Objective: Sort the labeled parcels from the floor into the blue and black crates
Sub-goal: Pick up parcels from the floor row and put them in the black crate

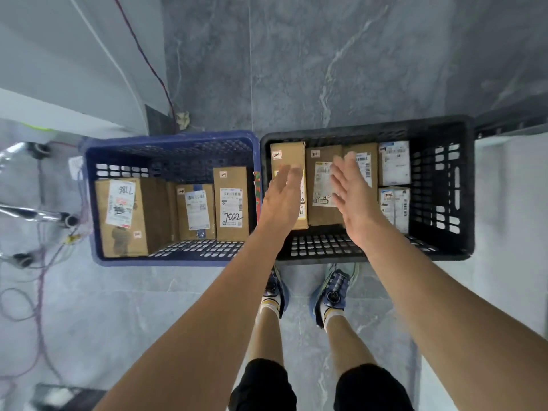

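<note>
A blue crate on the left holds three brown labeled parcels, among them a large one and a tall one. Beside it on the right, a black crate holds several parcels, brown ones at its left and white-labeled ones at its right. My left hand and my right hand hover over the black crate's left half, palms facing each other, fingers spread, holding nothing. A brown parcel lies between and beneath them, untouched as far as I can tell.
Grey marble floor surrounds both crates. My feet in blue shoes stand just in front of the black crate. Cables and chrome chair legs lie at the left. A white wall corner rises behind the blue crate.
</note>
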A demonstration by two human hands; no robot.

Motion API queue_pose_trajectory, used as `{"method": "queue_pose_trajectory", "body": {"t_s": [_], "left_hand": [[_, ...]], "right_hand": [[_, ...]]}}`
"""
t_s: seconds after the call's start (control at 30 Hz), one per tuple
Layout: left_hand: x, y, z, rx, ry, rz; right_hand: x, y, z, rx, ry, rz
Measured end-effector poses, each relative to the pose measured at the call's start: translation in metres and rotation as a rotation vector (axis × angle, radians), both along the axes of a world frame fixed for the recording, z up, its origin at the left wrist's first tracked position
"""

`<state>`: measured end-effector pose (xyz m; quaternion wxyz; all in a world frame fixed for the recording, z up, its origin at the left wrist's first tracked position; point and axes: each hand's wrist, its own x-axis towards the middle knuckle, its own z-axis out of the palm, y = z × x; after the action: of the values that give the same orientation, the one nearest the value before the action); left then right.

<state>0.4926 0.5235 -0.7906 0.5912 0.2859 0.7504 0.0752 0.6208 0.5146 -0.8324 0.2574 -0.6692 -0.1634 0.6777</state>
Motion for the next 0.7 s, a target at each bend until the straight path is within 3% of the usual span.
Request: {"method": "queue_pose_trajectory", "body": {"t_s": [0.4, 0.7], "left_hand": [[0.049, 0.053, 0.277, 0.295, -0.207, 0.067], [0.079, 0.063, 0.441, 0.585, -0.450, -0.187]], "right_hand": [[0.064, 0.039, 0.288, 0.427, -0.054, -0.174], [0.082, 0.020, 0.476, 0.677, -0.144, -0.434]]}}
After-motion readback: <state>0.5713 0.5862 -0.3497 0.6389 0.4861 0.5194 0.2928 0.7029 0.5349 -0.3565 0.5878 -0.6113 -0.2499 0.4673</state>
